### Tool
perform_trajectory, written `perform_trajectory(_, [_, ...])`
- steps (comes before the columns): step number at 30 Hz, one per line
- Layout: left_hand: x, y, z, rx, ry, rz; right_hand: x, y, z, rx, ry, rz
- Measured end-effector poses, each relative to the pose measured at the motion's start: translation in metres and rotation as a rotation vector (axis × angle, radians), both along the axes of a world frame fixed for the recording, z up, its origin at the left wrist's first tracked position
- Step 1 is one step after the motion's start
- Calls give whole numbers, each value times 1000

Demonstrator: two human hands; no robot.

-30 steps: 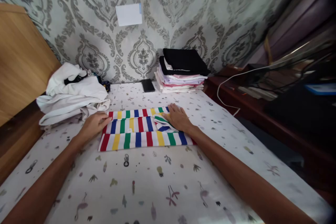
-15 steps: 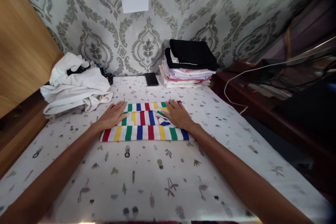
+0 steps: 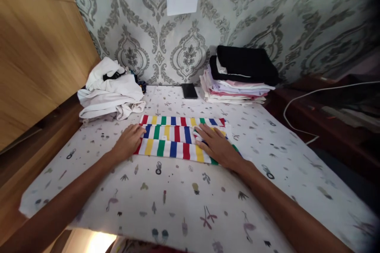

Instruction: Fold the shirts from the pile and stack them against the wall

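Note:
A garment with red, yellow, green, blue and white stripes lies folded into a long flat strip on the patterned white sheet. At its left end, my left hand has its fingers bent and drawn together on the cloth edge. My right hand lies palm down over the right part, fingers spread, covering some of the bunched cloth there. A small white tag shows near the middle of the strip.
White crumpled clothes are heaped at the back left beside a wooden panel. A black phone lies near the wall. Folded clothes, black ones on top, stand at the back right. A white cable hangs beyond the right edge.
The view has swung left, so things appear further right. My left hand has gone from flat to bent fingers at the garment's left end. My right hand has slid inward over the cloth.

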State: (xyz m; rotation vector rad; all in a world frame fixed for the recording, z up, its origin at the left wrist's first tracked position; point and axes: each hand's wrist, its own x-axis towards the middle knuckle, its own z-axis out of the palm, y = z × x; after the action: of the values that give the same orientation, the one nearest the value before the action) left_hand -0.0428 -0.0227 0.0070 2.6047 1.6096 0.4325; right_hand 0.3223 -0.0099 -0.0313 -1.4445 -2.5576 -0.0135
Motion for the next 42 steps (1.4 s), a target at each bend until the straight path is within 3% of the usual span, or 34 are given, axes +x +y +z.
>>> perform_trajectory(3, [-4, -3, -4, 33, 36, 20, 0, -2, 1, -11, -3, -14])
perform_trajectory(6, [-5, -1, 3, 33, 28, 15, -3, -6, 9, -27, 8, -31])
perform_trajectory(11, [19, 9, 12, 92, 6, 50, -8, -15, 23, -47, 28, -53])
perform_trajectory(16, [40, 30, -10, 65, 48, 76, -7, -22, 34, -96, 94, -76])
perform_trajectory(21, [30, 43, -35, -25, 126, 93, 2, -8, 44, -141, 229, -204])
perform_trajectory(26, [29, 42, -32, -41, 157, 110, 23, 15, 41, -286, 162, -445])
perform_trajectory(31, [29, 42, -30, -35, 159, 98, 49, 22, 35, -324, 298, -450])
perform_trajectory(34, [26, 43, -31, -36, 150, 90, 55, 11, 38, -286, 480, -541])
perform_trajectory(36, [25, 45, -32, -36, 148, 76, 53, -3, 39, -242, 493, -554])
perform_trajectory(40, [25, 46, -32, -26, 138, 57, 46, -38, 32, -200, 260, -404])
perform_trajectory(42, [26, 45, -31, -21, 114, 60, 47, -50, 27, -228, 160, -421])
